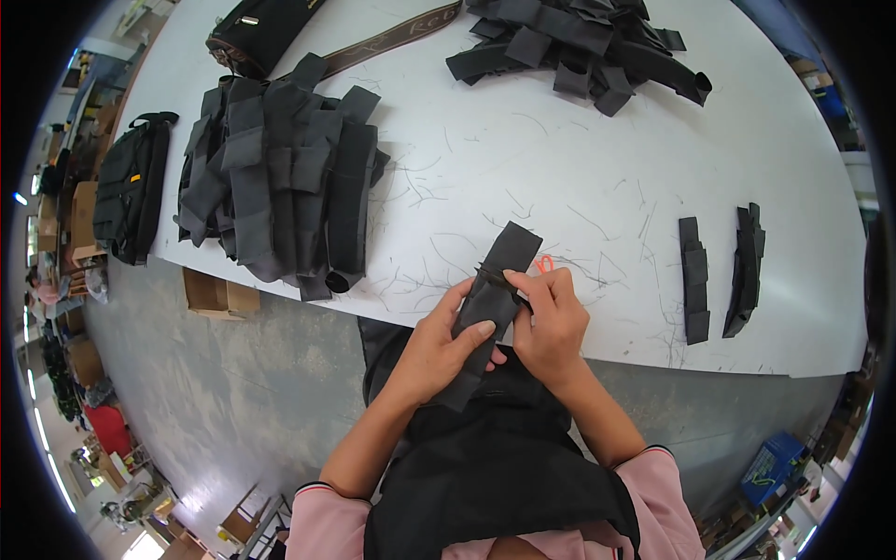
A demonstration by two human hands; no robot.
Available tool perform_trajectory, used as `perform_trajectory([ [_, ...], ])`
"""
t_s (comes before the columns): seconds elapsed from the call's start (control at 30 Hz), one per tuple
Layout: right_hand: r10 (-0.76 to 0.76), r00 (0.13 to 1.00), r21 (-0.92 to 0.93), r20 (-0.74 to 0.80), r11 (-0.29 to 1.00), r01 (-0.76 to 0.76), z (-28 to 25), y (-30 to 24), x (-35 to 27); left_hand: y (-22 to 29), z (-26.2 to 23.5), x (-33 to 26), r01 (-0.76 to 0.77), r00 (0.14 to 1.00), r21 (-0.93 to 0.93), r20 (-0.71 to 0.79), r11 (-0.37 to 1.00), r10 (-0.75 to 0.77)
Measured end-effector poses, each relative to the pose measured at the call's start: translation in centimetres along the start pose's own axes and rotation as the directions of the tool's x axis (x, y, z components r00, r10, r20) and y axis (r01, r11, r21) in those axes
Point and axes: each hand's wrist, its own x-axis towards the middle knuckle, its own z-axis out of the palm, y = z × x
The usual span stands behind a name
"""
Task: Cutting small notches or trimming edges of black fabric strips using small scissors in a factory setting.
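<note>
My left hand (437,347) is closed round a black fabric strip (511,248), its thumb pressed flat on the upper face. The strip is held at a slant over the table's near edge, its lower end hanging by my apron. Close against the strip's right side, my right hand (553,329) is pinched on a narrow dark piece that crosses the strip. Whether that piece is a flap of the fabric or a small tool, I cannot tell. Just behind my right fingers shows a small orange loop (545,264), mostly hidden.
A large pile of black fabric strips (252,177) covers the left of the white table (560,168); another pile (569,42) lies at the far side. Two separate strips (694,280) lie at right. Cut threads are scattered about. A black bag (261,37) and backpack (135,191) are at left.
</note>
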Motion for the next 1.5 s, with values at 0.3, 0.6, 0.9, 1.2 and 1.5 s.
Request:
perform_trajectory([
  [0.3, 0.251, 0.964, 0.22, 0.091, 0.939, -0.266, 0.0, 0.2, 0.6, -0.2, -0.7, 0.6, 0.003, 0.999, -0.112, 0.045, 0.994, 0.002],
  [0.6, 0.041, 0.922, 0.389, 0.384, 0.899, -0.202, -3.9, -0.3, 0.5, 0.0, -2.3, 0.3, -0.011, 0.99, -0.013, 0.138, 1.0, 0.012],
  [0.9, 0.022, 0.839, 0.342, 0.543, 0.907, -0.245, -4.7, 0.0, 1.4, 0.4, -2.4, -0.4, -0.047, 0.982, 0.071, 0.186, 0.996, 0.033],
  [1.2, -0.108, 0.827, 0.406, 0.552, 0.901, -0.154, -4.2, 0.8, 1.9, 0.6, -2.5, -0.7, -0.075, 0.982, 0.148, 0.181, 0.986, 0.048],
  [1.5, -0.048, 0.839, 0.468, 0.542, 0.847, -0.254, -4.0, 0.8, 1.0, 0.0, -2.5, -0.7, -0.074, 0.981, 0.076, 0.186, 0.994, 0.059],
])
